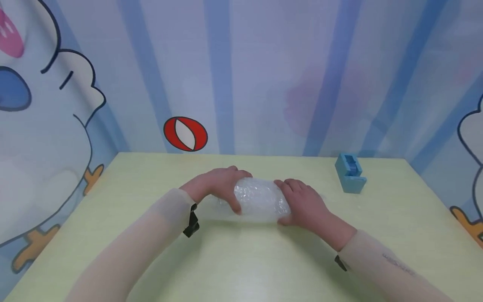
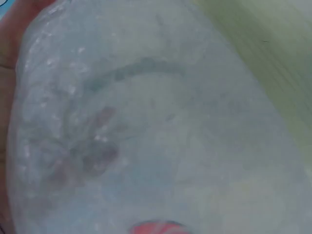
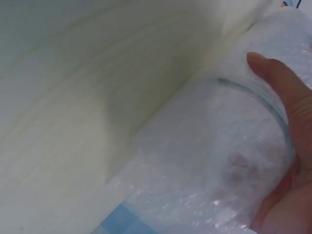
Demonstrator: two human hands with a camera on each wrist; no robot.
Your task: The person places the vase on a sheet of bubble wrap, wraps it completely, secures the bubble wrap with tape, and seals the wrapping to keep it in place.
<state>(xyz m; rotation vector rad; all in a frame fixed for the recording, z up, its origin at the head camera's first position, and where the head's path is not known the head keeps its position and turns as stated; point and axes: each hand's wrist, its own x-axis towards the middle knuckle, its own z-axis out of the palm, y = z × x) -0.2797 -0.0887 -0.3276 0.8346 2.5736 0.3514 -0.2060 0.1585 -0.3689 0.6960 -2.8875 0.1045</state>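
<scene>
A roll of clear bubble wrap (image 1: 260, 199) lies across the middle of the table between both hands. My left hand (image 1: 225, 186) grips its left end, with the thumb on the near side and the fingers over the far side. The right end is held by my right hand (image 1: 302, 203), thumb in front and fingers over the top. Through the layers in the left wrist view, a curved greenish line (image 2: 141, 68) and dark reddish patches show; what is wrapped inside cannot be made out. In the right wrist view, the right thumb (image 3: 275, 73) presses along the wrapped bundle (image 3: 195, 161).
A blue tape dispenser (image 1: 351, 174) stands at the back right of the pale yellow-green table (image 1: 234, 260). Behind the table hangs a striped blue backdrop (image 1: 256, 75) with cartoon figures and a red-and-white ball print (image 1: 185, 134).
</scene>
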